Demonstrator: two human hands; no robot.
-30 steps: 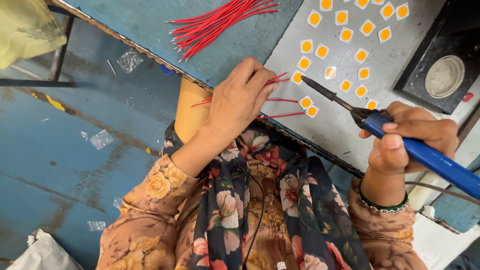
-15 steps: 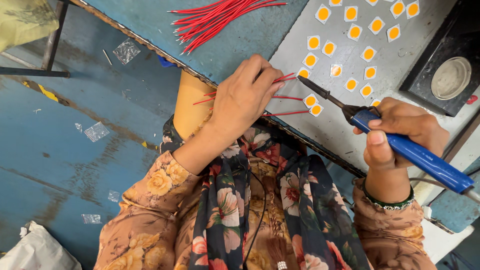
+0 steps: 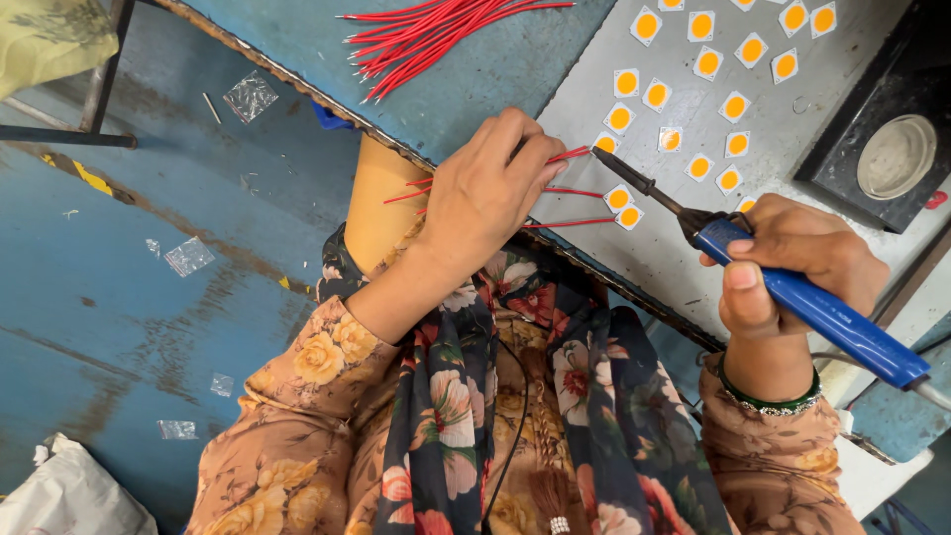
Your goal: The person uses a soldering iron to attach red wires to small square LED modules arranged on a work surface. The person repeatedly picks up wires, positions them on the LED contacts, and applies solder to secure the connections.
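My left hand (image 3: 482, 198) is pinched shut on a few thin red wires (image 3: 570, 191), their free ends lying on the grey work plate (image 3: 792, 139) beside the nearest square yellow chips (image 3: 622, 203). My right hand (image 3: 792, 263) is wrapped tight round the blue soldering iron (image 3: 792, 287), tip hovering just above those chips, not touching as far as I can tell. To do this well, I judge: pin one wire end flat on the chip's pad, keep fingers back from the tip, touch briefly. Spare wire bundle (image 3: 436, 30) lies well apart on the blue table.
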